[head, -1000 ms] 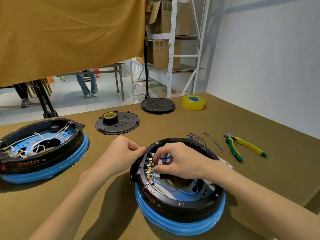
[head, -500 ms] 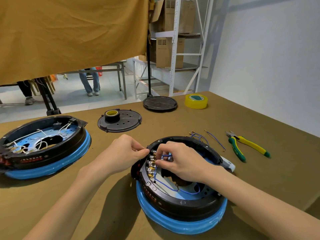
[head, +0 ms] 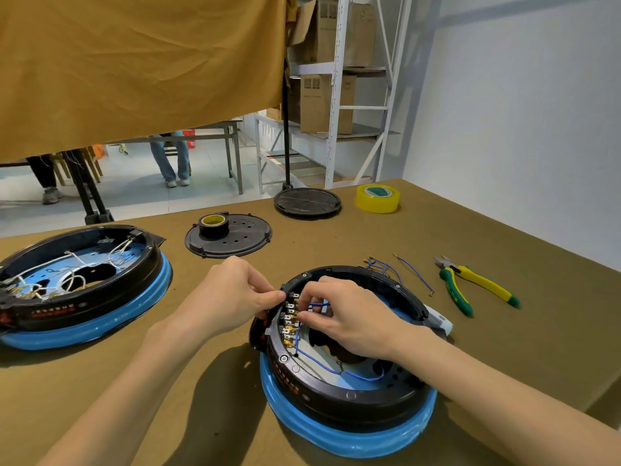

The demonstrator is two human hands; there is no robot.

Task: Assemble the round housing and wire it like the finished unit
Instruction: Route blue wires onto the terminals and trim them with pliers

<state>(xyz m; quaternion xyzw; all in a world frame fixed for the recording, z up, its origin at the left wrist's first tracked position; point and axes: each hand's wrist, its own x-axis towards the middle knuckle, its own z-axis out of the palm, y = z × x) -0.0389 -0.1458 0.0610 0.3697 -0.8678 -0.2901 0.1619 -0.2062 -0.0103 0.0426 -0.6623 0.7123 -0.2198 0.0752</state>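
A round black housing [head: 349, 398] with a blue rim sits in front of me on the brown table. Along its left inner wall runs a row of brass terminals [head: 289, 319], and a blue wire [head: 322, 363] loops across its floor. My left hand [head: 232, 297] pinches the housing's left rim beside the terminals. My right hand [head: 349, 317] reaches inside and pinches a blue wire end at the terminals. The finished unit [head: 77, 280], with white wires inside, lies at the left.
Loose blue wires [head: 386, 269] and green-yellow pliers [head: 470, 287] lie to the right of the housing. Behind are a black cover plate [head: 235, 243] carrying a black tape roll [head: 213, 225], a second black disc [head: 307, 201] and a yellow tape roll [head: 378, 198]. People stand beyond the table.
Both hands stay at the terminal row; my right fingers have shifted slightly along it. The view has drifted a little.
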